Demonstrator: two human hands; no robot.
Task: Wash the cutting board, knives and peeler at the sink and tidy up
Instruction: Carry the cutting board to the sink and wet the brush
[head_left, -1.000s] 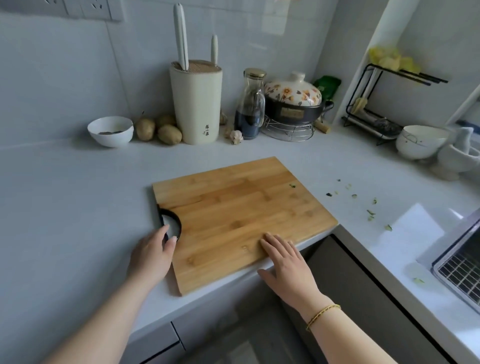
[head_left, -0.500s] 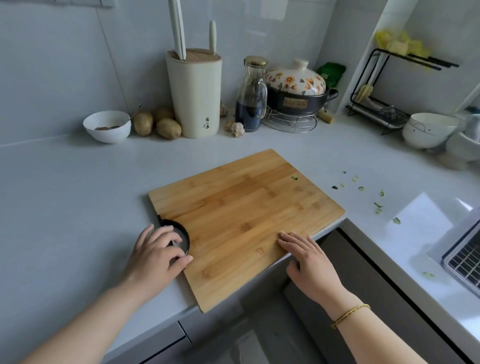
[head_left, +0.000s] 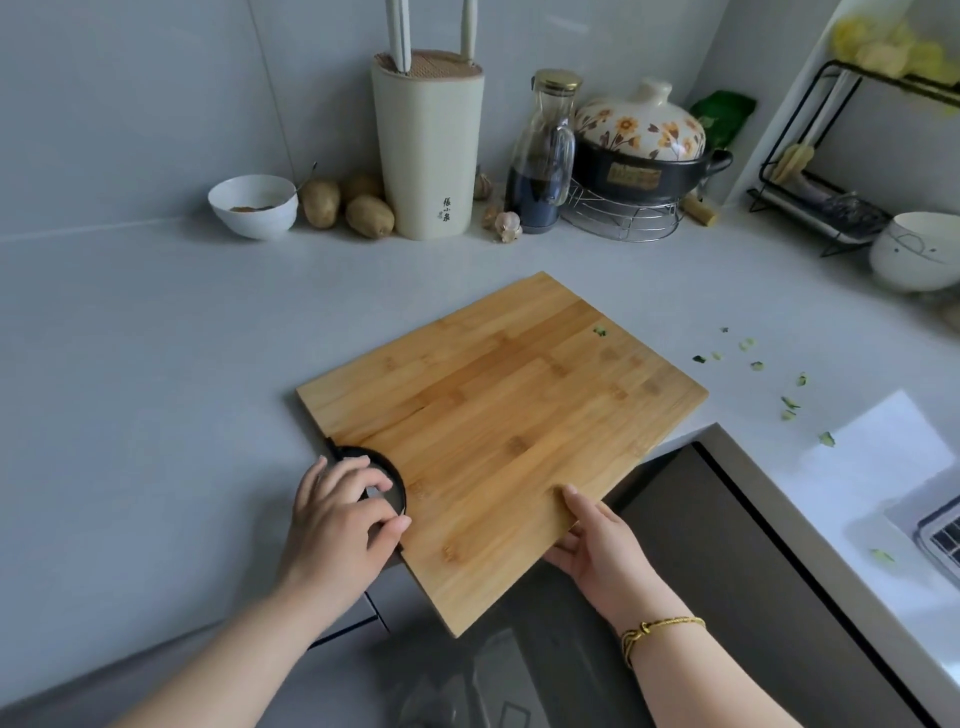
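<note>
A bamboo cutting board lies on the grey counter, its near corner sticking out past the counter edge. My left hand grips the black ring handle at the board's left edge, fingers curled into the hole. My right hand holds the board's near edge, thumb on top and fingers underneath. A cream knife block with two pale knife handles stands against the back wall. No peeler is visible.
Behind the board stand a white bowl, potatoes, a dark glass bottle and a flowered clay pot on a wire trivet. A black rack and a white bowl sit right. Green scraps dot the counter.
The board has slid toward me and now overhangs the counter. My left fingers curled into the ring handle. My right hand went from resting flat on top to clasping the near edge.
</note>
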